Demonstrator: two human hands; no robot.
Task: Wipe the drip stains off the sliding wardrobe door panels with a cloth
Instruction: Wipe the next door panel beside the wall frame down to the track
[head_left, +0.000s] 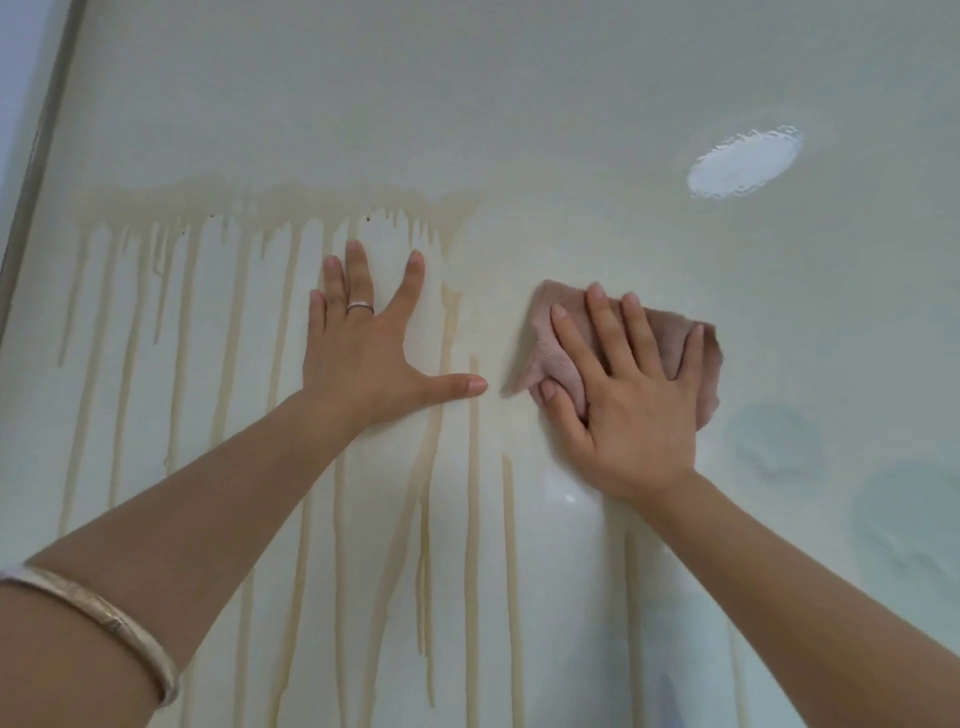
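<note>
Right hand (631, 395) at centre-right presses pink cloth (675, 345) flat-fingered, thumb tucked under a fold, onto door panel (519, 104); left hand (363, 345) splayed, grasping nothing, likely bracing beside drip stains (182, 312).

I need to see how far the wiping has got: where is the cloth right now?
The pink cloth is right of centre, pressed flat on the door panel under the right hand, just right of the remaining drip stains.

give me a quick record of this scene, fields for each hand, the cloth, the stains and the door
left hand: flat on the door panel, fingers spread, ring on one finger
right hand: presses the pink cloth against the panel, thumb tucked round its lower edge
drip stains: tan band with long runs, mostly left of the cloth
door panel: glossy, pale, frame edge at far left
bracelet: on the left forearm
</note>
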